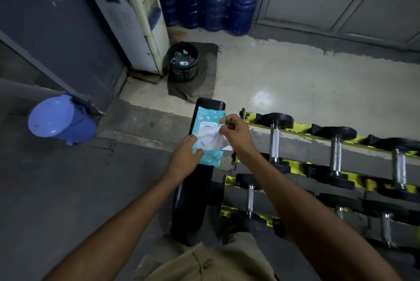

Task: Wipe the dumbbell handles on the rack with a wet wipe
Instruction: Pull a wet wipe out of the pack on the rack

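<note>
A teal wet-wipe pack (210, 115) lies on the black end post of the rack (205, 178), its white flap lifted. My left hand (185, 158) holds the pack down at its near left corner. My right hand (236, 133) pinches a white wipe (211, 139) drawn partly out of the pack's opening. Black dumbbells with metal handles (274, 139) lie across the yellow-edged rack (302, 128) to the right, on two tiers; another handle (336, 155) shows further right.
A black waste bin (183, 62) with litter stands on a dark mat ahead. A blue lidded bucket (61, 119) is at the left. Several blue water jugs (216, 1) line the far wall beside a white dispenser (131, 14).
</note>
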